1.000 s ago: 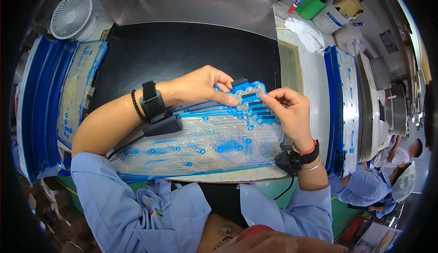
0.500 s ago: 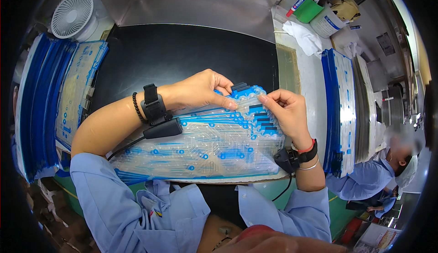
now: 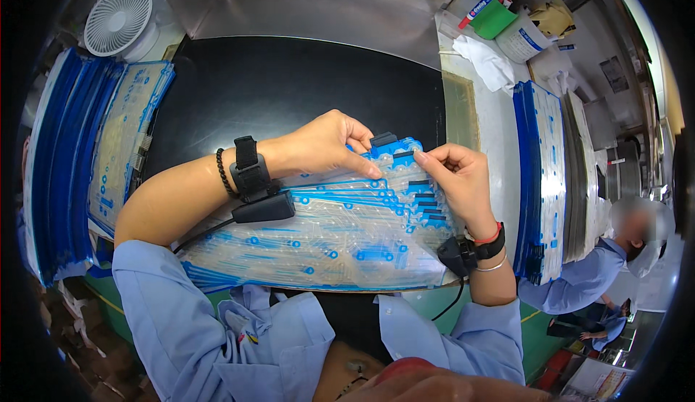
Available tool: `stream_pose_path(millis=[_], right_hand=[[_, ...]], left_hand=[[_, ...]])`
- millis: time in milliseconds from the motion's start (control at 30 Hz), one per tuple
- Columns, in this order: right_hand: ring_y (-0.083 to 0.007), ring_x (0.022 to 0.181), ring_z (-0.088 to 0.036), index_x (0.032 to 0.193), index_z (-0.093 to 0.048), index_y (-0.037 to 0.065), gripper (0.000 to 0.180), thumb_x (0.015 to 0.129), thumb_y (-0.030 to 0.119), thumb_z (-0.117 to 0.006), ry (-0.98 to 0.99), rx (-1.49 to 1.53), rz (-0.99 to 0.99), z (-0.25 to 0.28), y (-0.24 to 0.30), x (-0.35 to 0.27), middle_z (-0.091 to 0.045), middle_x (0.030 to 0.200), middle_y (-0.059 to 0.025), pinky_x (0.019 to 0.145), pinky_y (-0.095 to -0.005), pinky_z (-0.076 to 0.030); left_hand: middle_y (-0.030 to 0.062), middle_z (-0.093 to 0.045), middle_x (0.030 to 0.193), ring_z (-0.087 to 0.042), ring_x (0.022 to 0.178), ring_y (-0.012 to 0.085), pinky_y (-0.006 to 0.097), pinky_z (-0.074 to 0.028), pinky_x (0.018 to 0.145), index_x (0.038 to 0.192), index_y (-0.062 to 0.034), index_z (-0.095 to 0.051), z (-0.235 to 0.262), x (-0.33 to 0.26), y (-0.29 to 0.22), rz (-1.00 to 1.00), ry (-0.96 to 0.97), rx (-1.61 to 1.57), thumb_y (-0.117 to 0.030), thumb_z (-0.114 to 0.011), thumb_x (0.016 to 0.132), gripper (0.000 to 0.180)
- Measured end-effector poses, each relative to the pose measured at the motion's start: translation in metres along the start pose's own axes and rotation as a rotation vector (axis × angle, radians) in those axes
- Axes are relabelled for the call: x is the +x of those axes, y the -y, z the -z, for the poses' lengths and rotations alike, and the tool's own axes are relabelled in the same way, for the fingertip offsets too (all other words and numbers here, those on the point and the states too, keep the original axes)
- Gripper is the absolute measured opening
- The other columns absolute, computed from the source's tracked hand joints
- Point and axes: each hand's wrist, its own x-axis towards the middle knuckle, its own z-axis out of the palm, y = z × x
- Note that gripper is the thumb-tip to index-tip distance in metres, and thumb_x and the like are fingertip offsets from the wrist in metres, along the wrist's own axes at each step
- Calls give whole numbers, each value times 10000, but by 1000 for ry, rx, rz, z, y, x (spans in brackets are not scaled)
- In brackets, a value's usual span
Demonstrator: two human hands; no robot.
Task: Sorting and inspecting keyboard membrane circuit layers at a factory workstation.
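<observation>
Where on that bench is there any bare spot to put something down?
The black mat lies bare beyond both hands, between the blue stack on the left and the pale strip on the right. Nearer the person it is crowded: the left hand and right hand cover the clear printed sheets.

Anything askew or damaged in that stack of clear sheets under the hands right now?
No damage shows. The stack of clear flexible sheets with blue printed traces is fanned, its edges stepped rather than flush, most at the tabbed end under the right hand. The left hand presses on top. The side piles look neat.
</observation>
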Motion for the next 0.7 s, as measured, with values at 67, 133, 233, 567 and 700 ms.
stream_pose_path(millis=[67,133,233,567,700], right_hand=[[-40,608,-545,823,-691,-8,146,837,135,-719,7,63,16,0,-2,0,-649,690,-8,555,-185,-420],[-42,609,-548,824,-691,-9,147,837,135,-720,14,99,13,0,-2,-2,-649,690,-8,555,-184,-421],[-45,621,-558,829,-692,-10,146,838,133,-719,32,137,-2,2,-3,-2,-652,696,-13,561,-186,-428],[-56,657,-570,865,-695,-13,139,852,126,-695,50,-58,64,3,3,-4,-661,729,-34,582,-198,-439],[-55,655,-568,866,-692,-17,139,851,121,-695,60,1,35,5,0,-5,-661,730,-34,580,-200,-437]], left_hand=[[106,-719,907,-666,776,114,240,-517,742,1017,11,-683,1,-1,-1,-18,4,31,-132,-785,766,306],[105,-719,910,-665,777,114,239,-514,744,1028,11,-679,4,0,1,-13,23,11,-137,-782,769,315],[104,-719,918,-665,781,113,234,-510,746,1049,8,-672,6,-1,2,-17,34,-3,-144,-777,774,331],[115,-719,919,-670,772,111,233,-516,732,1021,5,-681,3,-3,-1,5,15,49,-154,-779,772,312],[114,-720,902,-670,774,110,232,-519,731,1002,2,-687,4,-1,-1,31,7,37,-151,-781,769,294]])
